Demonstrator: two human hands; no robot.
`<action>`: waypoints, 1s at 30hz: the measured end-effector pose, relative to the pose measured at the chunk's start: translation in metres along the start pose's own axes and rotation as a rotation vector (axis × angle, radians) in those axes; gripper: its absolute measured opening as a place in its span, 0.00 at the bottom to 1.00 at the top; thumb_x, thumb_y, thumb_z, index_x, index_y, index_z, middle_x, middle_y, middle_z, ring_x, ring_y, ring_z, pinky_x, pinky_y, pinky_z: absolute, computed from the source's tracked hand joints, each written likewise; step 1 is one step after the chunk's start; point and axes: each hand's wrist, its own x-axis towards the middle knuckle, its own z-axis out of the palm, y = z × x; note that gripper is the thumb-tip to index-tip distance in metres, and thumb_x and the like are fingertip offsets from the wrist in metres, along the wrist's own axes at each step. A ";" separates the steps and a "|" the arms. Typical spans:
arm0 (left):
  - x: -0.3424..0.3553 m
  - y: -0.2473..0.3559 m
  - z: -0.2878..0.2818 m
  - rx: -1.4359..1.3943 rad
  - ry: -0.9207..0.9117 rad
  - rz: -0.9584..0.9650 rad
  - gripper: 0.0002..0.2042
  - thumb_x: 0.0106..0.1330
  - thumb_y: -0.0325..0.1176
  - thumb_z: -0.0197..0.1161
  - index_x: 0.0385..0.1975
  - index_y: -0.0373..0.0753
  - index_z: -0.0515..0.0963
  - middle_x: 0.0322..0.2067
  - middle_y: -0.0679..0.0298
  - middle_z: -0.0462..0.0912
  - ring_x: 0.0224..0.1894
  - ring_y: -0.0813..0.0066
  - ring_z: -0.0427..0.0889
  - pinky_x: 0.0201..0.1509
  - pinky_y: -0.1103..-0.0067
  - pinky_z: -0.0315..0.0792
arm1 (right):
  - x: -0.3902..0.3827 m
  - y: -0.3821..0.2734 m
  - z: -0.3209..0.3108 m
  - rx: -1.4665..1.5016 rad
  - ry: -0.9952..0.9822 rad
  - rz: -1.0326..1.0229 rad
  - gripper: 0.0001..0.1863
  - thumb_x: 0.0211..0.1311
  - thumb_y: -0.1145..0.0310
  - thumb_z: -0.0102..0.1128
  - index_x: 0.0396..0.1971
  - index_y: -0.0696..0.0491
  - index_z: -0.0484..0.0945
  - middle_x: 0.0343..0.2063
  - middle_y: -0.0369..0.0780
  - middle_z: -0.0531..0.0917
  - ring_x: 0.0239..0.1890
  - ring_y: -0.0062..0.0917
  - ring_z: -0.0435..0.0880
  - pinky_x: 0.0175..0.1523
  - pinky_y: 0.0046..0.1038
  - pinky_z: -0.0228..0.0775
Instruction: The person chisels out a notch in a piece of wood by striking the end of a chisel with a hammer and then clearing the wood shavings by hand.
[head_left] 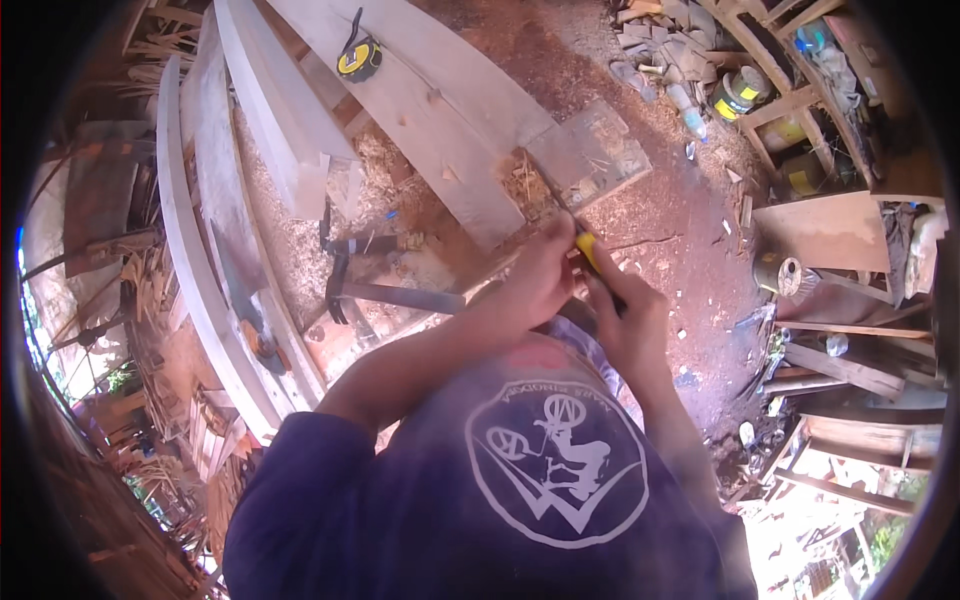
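A chisel point(587, 247) with a yellow and black handle is in my two hands. My right hand point(630, 312) wraps round the handle from the right. Closed near the front of the handle, my left hand point(545, 265) sits at the base of the thin metal blade. The blade points up and left, its tip over a rough, shaving-filled recess in the end of a wide pale board point(450, 125). Exactly where the tip touches is too small to tell. A hammer point(400, 296) lies left of my left hand, partly behind my forearm.
A yellow and black tape measure point(359, 62) rests on the board's far part. Long timber beams point(265, 110) and a handsaw point(245, 295) lie to the left. Wood shavings cover the ground. At right are a tin can point(778, 273), plastic bottles point(688, 112) and wooden frames point(860, 440).
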 end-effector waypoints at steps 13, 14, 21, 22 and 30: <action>0.019 -0.007 0.013 0.049 0.174 -0.024 0.16 0.81 0.52 0.51 0.43 0.45 0.77 0.37 0.70 0.80 0.36 0.76 0.75 0.43 0.72 0.70 | 0.040 0.016 -0.044 0.155 -0.346 0.257 0.22 0.70 0.68 0.63 0.63 0.48 0.81 0.20 0.35 0.80 0.18 0.18 0.76 0.25 0.26 0.70; 0.011 -0.009 0.010 0.078 0.155 -0.034 0.17 0.81 0.52 0.51 0.43 0.45 0.77 0.37 0.70 0.81 0.36 0.76 0.75 0.42 0.73 0.70 | 0.027 0.014 -0.037 0.070 -0.226 0.085 0.22 0.69 0.71 0.63 0.62 0.49 0.82 0.20 0.39 0.81 0.20 0.23 0.79 0.27 0.30 0.72; -0.005 -0.021 -0.015 0.275 0.026 -0.045 0.17 0.81 0.48 0.51 0.50 0.41 0.76 0.45 0.67 0.80 0.46 0.71 0.80 0.47 0.74 0.75 | -0.024 0.006 -0.005 -0.130 -0.073 -0.025 0.25 0.64 0.77 0.64 0.63 0.51 0.81 0.25 0.47 0.82 0.25 0.38 0.84 0.34 0.38 0.76; -0.004 -0.021 -0.016 0.448 0.058 0.019 0.17 0.81 0.48 0.50 0.50 0.41 0.76 0.45 0.66 0.80 0.45 0.72 0.80 0.47 0.74 0.75 | -0.024 0.005 -0.004 -0.146 -0.090 -0.002 0.25 0.64 0.78 0.64 0.63 0.52 0.80 0.27 0.47 0.83 0.27 0.37 0.84 0.35 0.36 0.75; -0.005 -0.013 -0.010 0.300 0.056 0.109 0.18 0.82 0.50 0.50 0.39 0.42 0.78 0.33 0.70 0.81 0.33 0.81 0.77 0.37 0.80 0.71 | -0.021 -0.002 0.009 -0.076 -0.031 -0.056 0.25 0.66 0.79 0.61 0.64 0.55 0.78 0.29 0.49 0.84 0.28 0.36 0.84 0.36 0.36 0.75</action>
